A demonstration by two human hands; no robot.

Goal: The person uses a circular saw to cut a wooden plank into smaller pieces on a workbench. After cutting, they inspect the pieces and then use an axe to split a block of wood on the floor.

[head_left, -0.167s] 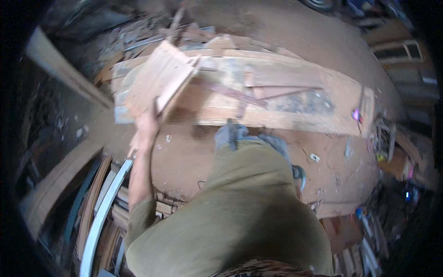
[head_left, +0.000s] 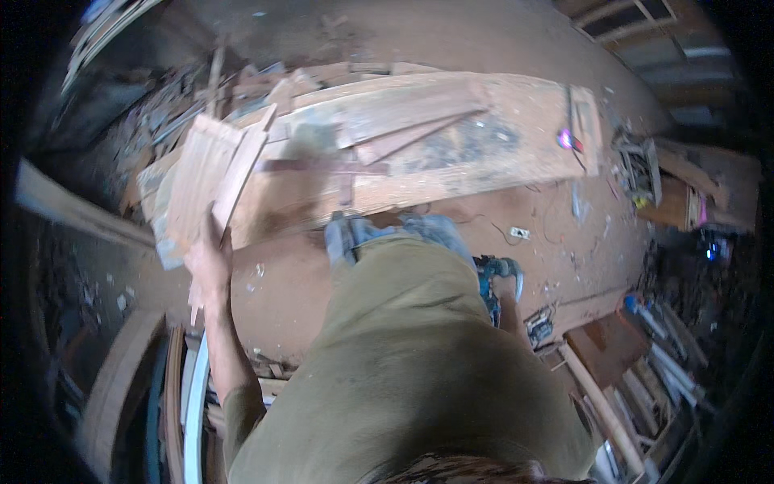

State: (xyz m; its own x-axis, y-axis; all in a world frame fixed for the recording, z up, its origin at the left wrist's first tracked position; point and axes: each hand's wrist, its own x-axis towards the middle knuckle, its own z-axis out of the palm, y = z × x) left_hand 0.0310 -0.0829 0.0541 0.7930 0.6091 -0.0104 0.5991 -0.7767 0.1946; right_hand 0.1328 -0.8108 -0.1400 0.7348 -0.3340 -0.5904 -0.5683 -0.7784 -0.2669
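Observation:
My left hand [head_left: 211, 256] is closed round the near edge of a wooden panel [head_left: 200, 165], which is tilted up over the left end of a long wooden workbench [head_left: 516, 165]. A narrower wooden strip [head_left: 246, 161] runs along the panel's right side. At my right hip, my right hand [head_left: 505, 289] grips a teal power tool [head_left: 488, 282]; my body hides part of it, and its exact kind is unclear. A reddish-brown wooden strip [head_left: 322, 168] and a wider wooden board [head_left: 411, 109] lie on the bench.
Scrap wood [head_left: 266, 81] is heaped behind the bench. Long planks [head_left: 121, 395] stand at my left. A white socket block [head_left: 520, 233] with a cable lies on the ground. More timber [head_left: 605, 403] and a brown panel [head_left: 609, 347] are at the lower right.
My view has swung to the right, so the bench appears further left and slanted. More of the power tool and my right hand now shows. My left hand still holds the panel.

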